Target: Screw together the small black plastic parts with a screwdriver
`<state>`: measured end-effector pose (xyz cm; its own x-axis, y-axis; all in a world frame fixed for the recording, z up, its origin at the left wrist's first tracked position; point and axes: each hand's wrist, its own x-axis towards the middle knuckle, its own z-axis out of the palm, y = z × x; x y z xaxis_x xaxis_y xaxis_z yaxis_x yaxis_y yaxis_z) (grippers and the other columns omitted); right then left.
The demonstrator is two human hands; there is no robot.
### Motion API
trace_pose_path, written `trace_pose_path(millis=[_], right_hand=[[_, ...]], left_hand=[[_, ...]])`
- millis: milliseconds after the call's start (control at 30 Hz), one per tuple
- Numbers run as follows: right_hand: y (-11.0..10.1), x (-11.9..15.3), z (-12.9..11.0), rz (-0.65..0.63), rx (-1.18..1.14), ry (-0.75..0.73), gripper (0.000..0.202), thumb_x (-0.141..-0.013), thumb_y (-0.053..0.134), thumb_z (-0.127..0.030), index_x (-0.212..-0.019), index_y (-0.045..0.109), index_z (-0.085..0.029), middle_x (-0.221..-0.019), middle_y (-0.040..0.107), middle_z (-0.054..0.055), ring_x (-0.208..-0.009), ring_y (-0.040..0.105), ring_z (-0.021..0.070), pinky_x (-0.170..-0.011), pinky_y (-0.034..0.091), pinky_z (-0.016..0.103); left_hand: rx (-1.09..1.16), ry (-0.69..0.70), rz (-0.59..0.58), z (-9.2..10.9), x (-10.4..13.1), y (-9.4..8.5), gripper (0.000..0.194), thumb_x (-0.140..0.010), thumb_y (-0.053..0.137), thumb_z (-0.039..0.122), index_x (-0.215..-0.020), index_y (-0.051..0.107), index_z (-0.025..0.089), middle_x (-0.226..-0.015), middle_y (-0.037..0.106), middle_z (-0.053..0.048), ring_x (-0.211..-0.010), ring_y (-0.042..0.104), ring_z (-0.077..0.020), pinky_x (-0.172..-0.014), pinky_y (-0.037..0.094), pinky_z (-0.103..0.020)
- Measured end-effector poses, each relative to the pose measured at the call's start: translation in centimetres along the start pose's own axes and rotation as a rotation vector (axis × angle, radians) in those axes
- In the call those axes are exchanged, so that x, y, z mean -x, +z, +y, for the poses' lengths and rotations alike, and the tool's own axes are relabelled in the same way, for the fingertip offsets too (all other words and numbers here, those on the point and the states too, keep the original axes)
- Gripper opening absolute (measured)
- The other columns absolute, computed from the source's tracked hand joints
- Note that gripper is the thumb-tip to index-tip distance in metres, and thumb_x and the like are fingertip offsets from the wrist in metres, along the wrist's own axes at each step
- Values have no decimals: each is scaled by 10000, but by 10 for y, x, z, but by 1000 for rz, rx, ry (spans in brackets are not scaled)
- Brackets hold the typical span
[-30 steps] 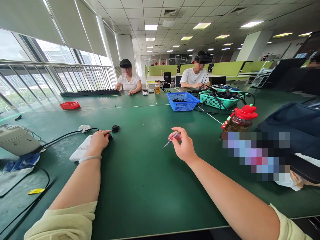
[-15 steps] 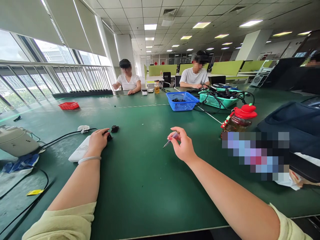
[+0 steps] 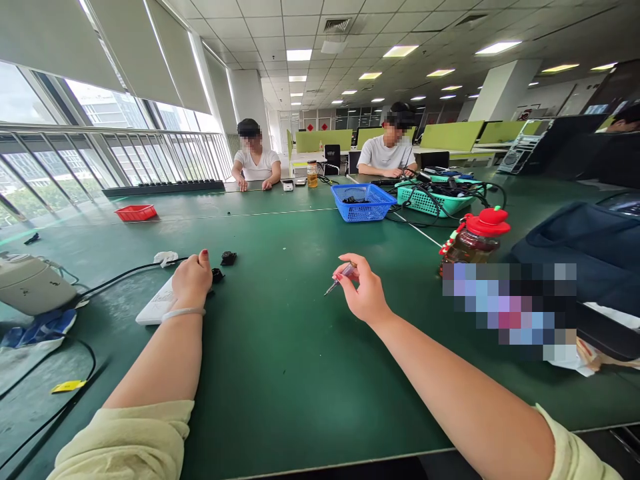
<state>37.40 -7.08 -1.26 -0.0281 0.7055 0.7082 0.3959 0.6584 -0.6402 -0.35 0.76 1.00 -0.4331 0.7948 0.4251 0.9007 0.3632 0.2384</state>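
My right hand (image 3: 364,290) is closed in a pinch around a small screwdriver (image 3: 331,288) with a clear, pinkish handle. Its thin metal tip points down and left, over the green table (image 3: 280,347). On the left, my left hand (image 3: 192,283) is curled with the thumb up, over the edge of a white box (image 3: 156,303). Its fingers face away, so what they hold, if anything, is hidden. Just right of that hand lies a small black part (image 3: 217,275). A second black part (image 3: 229,258) sits a little farther back.
Blue (image 3: 363,203) and green (image 3: 435,199) baskets with cables stand at the back right, near a red-lidded bottle (image 3: 477,237). A red tray (image 3: 135,213) is at the far left. A black cable (image 3: 125,272) crosses the left side. Two people (image 3: 255,160) sit opposite.
My left hand has turned thumb up and drawn away from the nearer black part, which now shows beside it. My right hand holds the screwdriver almost unmoved. One person opposite has lowered a hand.
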Motion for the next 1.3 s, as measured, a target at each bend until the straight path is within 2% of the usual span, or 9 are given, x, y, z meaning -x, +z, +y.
trace_pose_path(millis=[100, 233, 400, 533, 633, 800, 967, 1133, 1300], right_hand=[[0, 0, 0, -2, 5, 5, 253, -904, 526, -247, -1154, 491, -260, -857, 700, 14, -745, 690, 166, -794, 591, 344], [0, 0, 1, 0, 8, -2, 254, -904, 524, -232, -1154, 489, -257, -857, 700, 16, -748, 690, 162, -790, 590, 333], [1, 0, 2, 0, 17, -6, 255, -907, 519, -227, -1160, 490, -250, -861, 700, 18, -757, 690, 160, -791, 587, 328], [1, 1, 3, -6, 21, -9, 259, -912, 509, -229, -1169, 489, -249, -861, 699, 17, -760, 691, 159, -784, 588, 322], [1, 1, 3, 0, 22, -17, 258, -913, 509, -226, -1169, 491, -252, -864, 699, 15, -756, 692, 157, -787, 587, 322], [1, 1, 3, -2, 22, -22, 259, -912, 506, -220, -1168, 490, -254, -867, 699, 13, -766, 697, 158, -794, 587, 322], [1, 1, 2, -3, 28, -16, 263, -909, 502, -213, -1169, 487, -250, -865, 700, 16, -763, 697, 157, -793, 588, 320], [1, 2, 3, -2, 21, -18, 261, -911, 511, -216, -1169, 491, -252, -868, 701, 17, -761, 697, 158, -794, 587, 324], [1, 1, 3, -4, 30, -13, 246, -919, 507, -238, -1164, 494, -251, -862, 700, 17, -763, 700, 163, -787, 587, 326]], left_hand=[[30, 49, 8, 2, 1, 1, 570, -996, 182, 446, -1051, 670, 158, -988, 705, -180, -969, 644, -331, -766, 460, -392], [80, 125, -9, 4, 2, -1, 479, -999, 223, 378, -997, 667, 198, -1011, 706, -138, -1017, 633, -297, -780, 460, -365], [117, -22, -36, 11, 5, -8, 502, -991, 213, 432, -1116, 604, 144, -1156, 657, -221, -1096, 605, -360, -850, 466, -450], [168, -71, -83, 12, 8, -12, 406, -968, 294, 358, -1210, 553, 160, -1273, 616, -206, -1175, 579, -338, -917, 455, -441], [168, -79, -109, 11, 10, -15, 427, -976, 261, 375, -1243, 535, 186, -1236, 645, -191, -1149, 599, -341, -887, 466, -446], [97, -96, -153, 9, 10, -17, 519, -961, 252, 528, -1234, 562, 214, -1098, 704, -184, -1052, 639, -366, -787, 482, -433], [16, -45, -238, 7, 7, -14, 552, -932, 273, 596, -1233, 586, 255, -1094, 714, -159, -1032, 647, -361, -752, 487, -413], [-118, 77, -313, 7, 5, -11, 543, -933, 284, 592, -1209, 606, 253, -1140, 701, -153, -1062, 641, -359, -785, 488, -419], [-205, 136, -330, 6, 3, -7, 537, -944, 273, 584, -1204, 614, 259, -1146, 692, -144, -1037, 647, -352, -781, 490, -422]])
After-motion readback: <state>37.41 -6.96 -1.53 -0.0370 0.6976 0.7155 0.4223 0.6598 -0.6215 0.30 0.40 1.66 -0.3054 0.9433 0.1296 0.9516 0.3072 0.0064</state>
